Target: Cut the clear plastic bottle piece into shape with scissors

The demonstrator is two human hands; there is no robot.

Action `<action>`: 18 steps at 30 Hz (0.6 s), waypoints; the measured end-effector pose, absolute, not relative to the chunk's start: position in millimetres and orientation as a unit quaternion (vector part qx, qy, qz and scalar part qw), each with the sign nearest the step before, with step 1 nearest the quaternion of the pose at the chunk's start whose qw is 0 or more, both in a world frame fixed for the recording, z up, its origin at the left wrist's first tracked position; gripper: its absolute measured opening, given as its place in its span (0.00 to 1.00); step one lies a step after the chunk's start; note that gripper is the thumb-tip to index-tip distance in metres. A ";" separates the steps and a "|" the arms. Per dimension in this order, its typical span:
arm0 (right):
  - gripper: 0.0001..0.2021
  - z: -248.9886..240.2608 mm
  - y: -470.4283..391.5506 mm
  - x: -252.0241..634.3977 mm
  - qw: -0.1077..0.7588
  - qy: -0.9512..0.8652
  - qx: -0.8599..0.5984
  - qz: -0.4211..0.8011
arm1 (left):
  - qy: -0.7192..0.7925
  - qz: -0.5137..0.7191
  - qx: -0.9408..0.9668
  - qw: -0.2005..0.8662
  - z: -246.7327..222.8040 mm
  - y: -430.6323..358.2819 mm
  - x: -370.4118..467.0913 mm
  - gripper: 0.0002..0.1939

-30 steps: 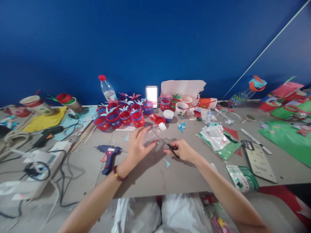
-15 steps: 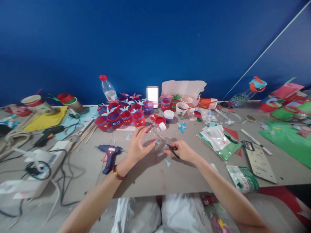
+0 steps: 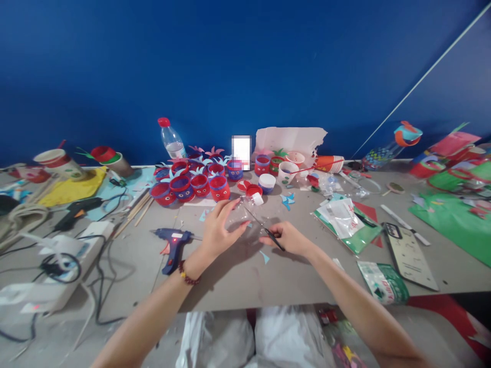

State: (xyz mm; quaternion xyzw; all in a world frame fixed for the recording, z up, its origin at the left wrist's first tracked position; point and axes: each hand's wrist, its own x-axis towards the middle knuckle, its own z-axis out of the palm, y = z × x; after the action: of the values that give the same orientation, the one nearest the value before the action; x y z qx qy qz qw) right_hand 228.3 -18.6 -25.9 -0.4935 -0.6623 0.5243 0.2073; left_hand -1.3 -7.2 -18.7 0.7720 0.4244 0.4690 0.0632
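My right hand [image 3: 284, 236] is closed on dark-handled scissors [image 3: 274, 238], whose blades point up and left toward a clear plastic piece [image 3: 240, 214]. My left hand [image 3: 220, 225] is curved around the left side of that clear piece, thumb and fingers apart with the plastic between them. A white square bit [image 3: 257, 199] shows at the far edge of the plastic, by a red round lid [image 3: 253, 190]. Light blue paper scraps [image 3: 264, 257] lie just below the scissors.
Behind the hands stand several red and blue cups with faces [image 3: 219, 188]. A blue glue gun [image 3: 172, 245] lies left, near a white power strip [image 3: 72, 271] and cables. On the right are plastic packets [image 3: 347, 225] and a phone [image 3: 410, 255].
The scissors have tilted very slightly in my right hand. Both hands stay in nearly the same places.
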 end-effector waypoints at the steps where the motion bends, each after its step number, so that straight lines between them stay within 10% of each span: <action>1: 0.27 -26.7 -18.6 228.2 0.207 -0.661 -0.495 0.524 | 0.426 0.466 0.773 0.058 -19.2 -7.0 -1.3 0.27; 18: 0.24 -30.3 -19.3 225.3 0.213 -0.622 -0.526 0.539 | 0.471 0.423 0.772 0.056 -28.7 -9.6 2.9 0.35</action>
State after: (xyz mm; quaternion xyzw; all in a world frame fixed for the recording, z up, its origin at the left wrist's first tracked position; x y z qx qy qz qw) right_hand 225.3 -19.3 -30.3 -0.5261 -0.6220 0.5395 0.2130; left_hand 2.9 -9.6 -28.7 0.7723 0.4708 0.4228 0.0556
